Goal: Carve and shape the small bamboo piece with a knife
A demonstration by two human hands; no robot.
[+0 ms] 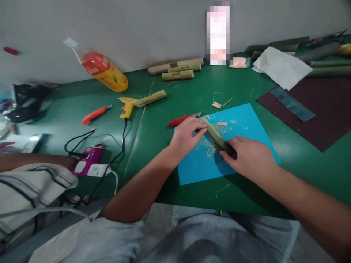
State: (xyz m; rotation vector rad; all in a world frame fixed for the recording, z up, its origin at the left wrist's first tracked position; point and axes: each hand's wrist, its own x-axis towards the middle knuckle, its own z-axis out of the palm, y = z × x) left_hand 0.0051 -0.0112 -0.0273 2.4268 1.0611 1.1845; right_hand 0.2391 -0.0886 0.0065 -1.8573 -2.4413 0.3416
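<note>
A bamboo piece (215, 135) lies slantwise over a blue sheet (192, 171), its dark hollow end towards me. My left hand (186, 134) pinches its far end between thumb and fingers. Around the near end, my right hand (248, 155) is closed, with the thumb below and the fingers on top. Just beyond my left hand is a red-handled utility knife (179, 121), its blade pointing right. Shavings (210, 150) and a small wood chip (222, 124) are scattered on the sheet beside the bamboo.
Behind stand cut bamboo tubes (178, 75) and a tilted bottle (106, 73). To the left are a yellow glue gun (127, 107), an orange cutter (95, 115) and a purple power strip (89, 160) with cables. A co-worker's arm (35, 163) rests at far left. A dark sheet (326, 124) lies right.
</note>
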